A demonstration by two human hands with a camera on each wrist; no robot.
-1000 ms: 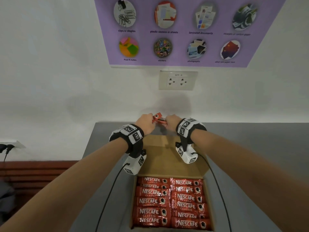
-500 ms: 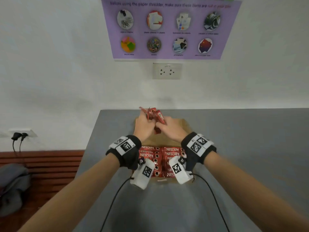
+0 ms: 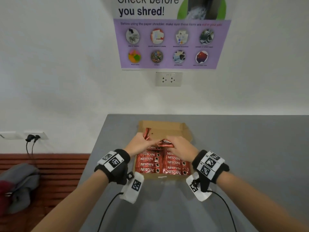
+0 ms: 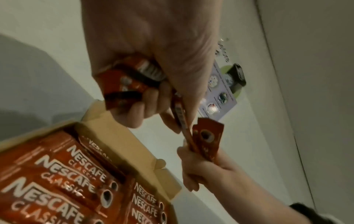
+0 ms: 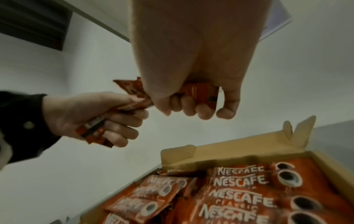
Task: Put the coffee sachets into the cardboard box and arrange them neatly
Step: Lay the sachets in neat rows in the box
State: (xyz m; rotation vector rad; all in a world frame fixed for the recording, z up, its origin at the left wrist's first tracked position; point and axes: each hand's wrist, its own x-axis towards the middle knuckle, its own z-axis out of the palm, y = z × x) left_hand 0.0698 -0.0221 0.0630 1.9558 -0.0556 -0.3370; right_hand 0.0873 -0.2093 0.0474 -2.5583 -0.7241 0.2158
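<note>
An open cardboard box (image 3: 164,129) lies on the grey table (image 3: 242,148), its near part filled with two rows of red Nescafe sachets (image 3: 149,162). Over the box's far part my left hand (image 3: 140,144) grips a small bundle of red sachets (image 3: 147,133) that stick up past my fingers. My right hand (image 3: 179,149) grips another sachet or two (image 3: 165,143) just right of it. In the left wrist view the bundle (image 4: 132,80) sits in my curled fingers. The right wrist view shows my right fingers curled round a sachet (image 5: 199,92) above the filled rows (image 5: 239,197).
The box lid flap (image 3: 185,131) lies open toward the white wall. A wall socket (image 3: 168,79) and a purple poster (image 3: 170,44) hang above. Left of the table stand a wooden bench (image 3: 55,168) with a grey bag (image 3: 16,185).
Both hands came back from the table's far edge to over the box and lowered. The one bundle held between them is now split, some sachets in each hand.
</note>
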